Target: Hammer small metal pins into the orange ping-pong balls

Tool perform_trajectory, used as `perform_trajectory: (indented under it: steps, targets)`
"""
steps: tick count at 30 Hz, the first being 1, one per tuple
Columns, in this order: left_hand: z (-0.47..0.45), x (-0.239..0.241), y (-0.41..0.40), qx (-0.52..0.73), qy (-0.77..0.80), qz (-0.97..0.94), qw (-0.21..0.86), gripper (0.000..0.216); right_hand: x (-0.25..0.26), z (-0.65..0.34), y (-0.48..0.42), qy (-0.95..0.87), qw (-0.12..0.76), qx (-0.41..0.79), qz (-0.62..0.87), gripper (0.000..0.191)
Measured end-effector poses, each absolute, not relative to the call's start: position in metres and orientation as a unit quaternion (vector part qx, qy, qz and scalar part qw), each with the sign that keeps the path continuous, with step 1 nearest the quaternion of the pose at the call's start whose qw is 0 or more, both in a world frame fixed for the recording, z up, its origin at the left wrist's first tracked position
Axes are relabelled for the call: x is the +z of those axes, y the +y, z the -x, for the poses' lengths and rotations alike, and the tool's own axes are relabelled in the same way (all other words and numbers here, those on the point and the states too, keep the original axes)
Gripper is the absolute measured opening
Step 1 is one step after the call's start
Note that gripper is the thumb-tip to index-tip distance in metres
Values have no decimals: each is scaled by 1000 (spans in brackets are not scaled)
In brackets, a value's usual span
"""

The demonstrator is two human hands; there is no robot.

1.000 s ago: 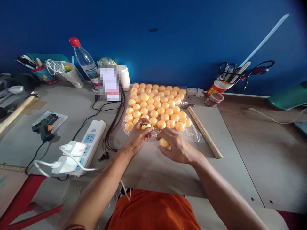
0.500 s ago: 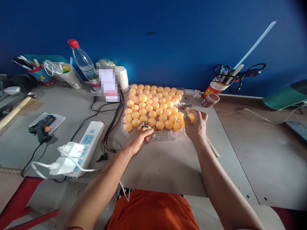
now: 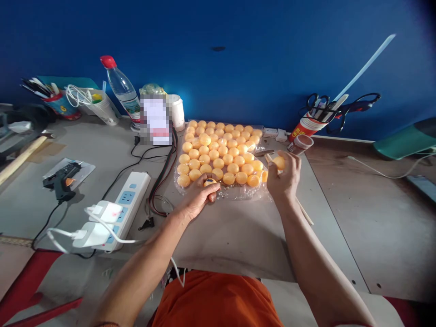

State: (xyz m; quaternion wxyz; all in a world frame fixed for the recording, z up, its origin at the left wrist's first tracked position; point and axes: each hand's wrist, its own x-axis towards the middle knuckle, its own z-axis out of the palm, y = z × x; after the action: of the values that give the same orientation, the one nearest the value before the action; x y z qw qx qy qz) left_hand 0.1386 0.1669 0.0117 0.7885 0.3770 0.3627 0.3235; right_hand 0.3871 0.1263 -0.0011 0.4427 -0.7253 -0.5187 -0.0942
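Observation:
My left hand (image 3: pixel 201 194) is closed around an orange ping-pong ball (image 3: pixel 210 182) with a dark blue patch on top, at the front edge of the packed balls. Between the fingertips of my right hand (image 3: pixel 285 178) is another orange ping-pong ball (image 3: pixel 279 162), to the right of the pack. Rows of similar balls (image 3: pixel 227 160) lie in and on clear plastic wrap (image 3: pixel 235 192). A pale wooden stick (image 3: pixel 304 211) lies under my right hand, partly hidden by it. Just behind that hand stands a small open jar (image 3: pixel 300 143).
A white power strip (image 3: pixel 132 190) with chargers and cables lies left of my left arm, a black glue gun (image 3: pixel 64 179) beyond it. At the back stand a bottle (image 3: pixel 124 93), a phone (image 3: pixel 156 118) and a red cup (image 3: pixel 304 126) with scissors and pens.
My right hand has moved slightly right with its ball, away from the pack, and its fingers have shifted. My left hand still holds the marked ball. The view has shifted slightly.

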Motion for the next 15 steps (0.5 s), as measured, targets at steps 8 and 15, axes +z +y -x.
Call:
perform_trajectory:
  steps: [8, 15]
  targets:
    - [-140, 14, 166, 346, 383, -401, 757, 36, 39, -347, 101, -769, 324, 232, 500, 13]
    - [-134, 13, 168, 381, 374, -510, 674, 24, 27, -340, 105, -790, 232, 145, 549, 19]
